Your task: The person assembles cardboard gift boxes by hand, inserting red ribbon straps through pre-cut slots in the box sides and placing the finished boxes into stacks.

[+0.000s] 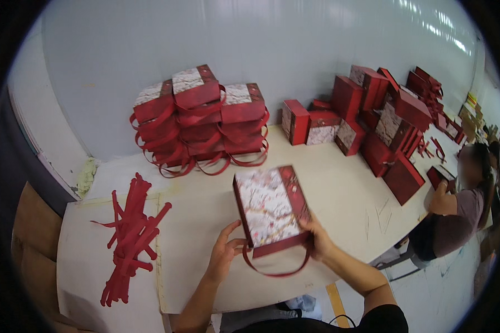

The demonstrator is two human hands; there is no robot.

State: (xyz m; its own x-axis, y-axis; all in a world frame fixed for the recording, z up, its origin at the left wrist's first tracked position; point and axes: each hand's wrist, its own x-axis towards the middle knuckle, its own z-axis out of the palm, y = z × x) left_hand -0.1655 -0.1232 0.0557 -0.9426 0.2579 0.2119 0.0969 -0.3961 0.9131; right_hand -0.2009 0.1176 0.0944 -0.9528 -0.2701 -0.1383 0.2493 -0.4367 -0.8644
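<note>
A gift box (268,208) with a pale floral panel and dark red borders is tilted above the table in front of me. My right hand (319,238) grips its right side near the bottom corner, thumb on the printed face and the other fingers partly hidden. A red ribbon handle (275,274) loops down from the box's near end. Beside the lower left corner is my left hand (226,252), its fingers apart. The fingertips are close to the box edge and handle; whether they touch is hard to tell.
Red ribbon strips (129,241) lie heaped at the left. Finished-looking boxes with handles (200,125) are stacked against the wall. More red boxes (372,119) without visible handles crowd the right rear. At far right, a seated person (461,213) handles a box (441,176).
</note>
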